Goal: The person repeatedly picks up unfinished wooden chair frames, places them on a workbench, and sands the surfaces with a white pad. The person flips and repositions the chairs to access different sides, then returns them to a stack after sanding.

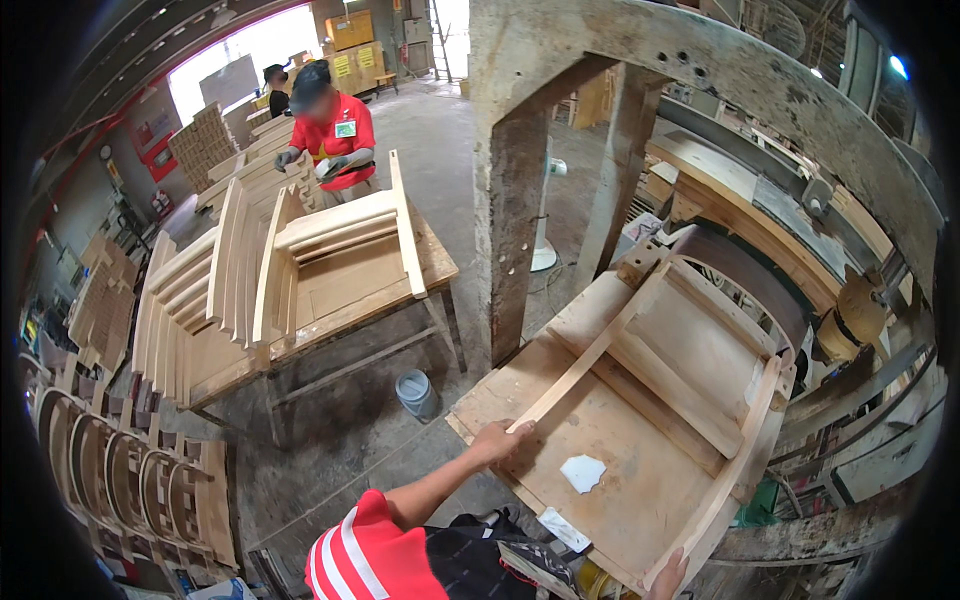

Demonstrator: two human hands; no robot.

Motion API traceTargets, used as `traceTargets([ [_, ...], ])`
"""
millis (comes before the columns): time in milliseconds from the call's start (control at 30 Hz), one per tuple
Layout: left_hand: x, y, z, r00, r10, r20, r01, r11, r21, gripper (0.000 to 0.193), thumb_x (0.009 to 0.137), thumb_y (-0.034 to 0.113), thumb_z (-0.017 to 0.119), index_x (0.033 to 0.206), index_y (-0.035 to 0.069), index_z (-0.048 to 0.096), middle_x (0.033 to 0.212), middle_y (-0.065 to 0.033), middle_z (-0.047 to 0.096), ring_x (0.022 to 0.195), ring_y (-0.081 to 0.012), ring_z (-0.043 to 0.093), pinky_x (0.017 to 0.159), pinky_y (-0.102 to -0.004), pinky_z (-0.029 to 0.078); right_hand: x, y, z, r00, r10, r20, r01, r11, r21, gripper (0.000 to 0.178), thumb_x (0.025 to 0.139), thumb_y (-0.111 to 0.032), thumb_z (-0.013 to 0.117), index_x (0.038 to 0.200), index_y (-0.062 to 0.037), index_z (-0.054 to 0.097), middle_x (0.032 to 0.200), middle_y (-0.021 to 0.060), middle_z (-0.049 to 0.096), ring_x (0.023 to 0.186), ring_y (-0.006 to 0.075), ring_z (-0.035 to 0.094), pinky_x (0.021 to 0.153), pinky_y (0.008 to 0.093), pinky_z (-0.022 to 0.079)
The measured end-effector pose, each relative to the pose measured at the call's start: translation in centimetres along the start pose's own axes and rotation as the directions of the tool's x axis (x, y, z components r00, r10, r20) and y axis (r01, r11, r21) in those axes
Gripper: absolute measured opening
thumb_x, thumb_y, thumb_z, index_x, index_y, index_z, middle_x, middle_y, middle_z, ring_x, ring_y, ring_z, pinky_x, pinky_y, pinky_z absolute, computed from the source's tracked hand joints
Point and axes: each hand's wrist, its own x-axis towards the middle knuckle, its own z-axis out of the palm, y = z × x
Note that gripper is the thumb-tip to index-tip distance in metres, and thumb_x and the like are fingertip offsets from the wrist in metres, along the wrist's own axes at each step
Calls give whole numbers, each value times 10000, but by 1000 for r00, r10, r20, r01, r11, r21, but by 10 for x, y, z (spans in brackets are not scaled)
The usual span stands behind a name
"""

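A pale wooden chair frame (572, 384) lies on a plywood-topped bench (545, 470), its two long legs pointing toward me. My left hand (495, 442) is closed round the near end of the left leg. At the lower edge my right hand (667, 576), partly cut off, is on the near end of the right leg, its fingers curled against the wood. Crosspieces (680, 395) span the area between the legs. The frame's far end rests near a dark curved band (760, 285). A white flat piece (583, 473) lies on the plywood between my hands.
A thick, worn upright post (505, 240) rises beyond the bench. To the left, a table (330, 330) carries assembled chair frames (335, 235); a co-worker in a red shirt (338, 130) stands behind it. A grey-blue bucket (417, 395) is on the floor. Curved wooden parts (140, 480) stand at lower left.
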Motion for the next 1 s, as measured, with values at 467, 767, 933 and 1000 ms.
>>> traceTargets([
  [467,3,9,8,999,1,35,1,998,-66,657,1001,612,617,1242,2,659,767,-65,649,582,-133,621,418,-289,447,-17,-5,-9,1000,-3,-21,1,997,-71,553,1087,-516,504,1421,-75,529,1023,123,657,737,225,664,534,364,525],
  [767,8,5,6,996,34,77,-32,999,-30,660,1018,618,585,1233,-3,640,774,-87,660,582,-148,644,393,-290,467,-30,-20,-6,999,12,-32,-13,999,-33,572,1080,-540,510,1384,-57,550,965,124,653,684,224,664,472,370,479],
  [933,10,1,2,997,30,72,-28,999,-29,653,1021,619,580,1213,-4,624,781,-98,660,583,-154,651,389,-291,471,-43,-40,-5,996,85,-27,-86,996,-26,597,1068,-564,527,1397,-66,546,994,128,654,679,228,671,467,357,469],
  [1000,10,1,2,996,32,78,-29,999,-29,653,1021,619,580,1209,-5,620,781,-100,660,580,-156,651,390,-292,471,-43,-42,-6,996,90,-16,-91,995,-30,605,1065,-571,527,1407,-72,539,1008,128,655,689,228,677,469,351,466],
])
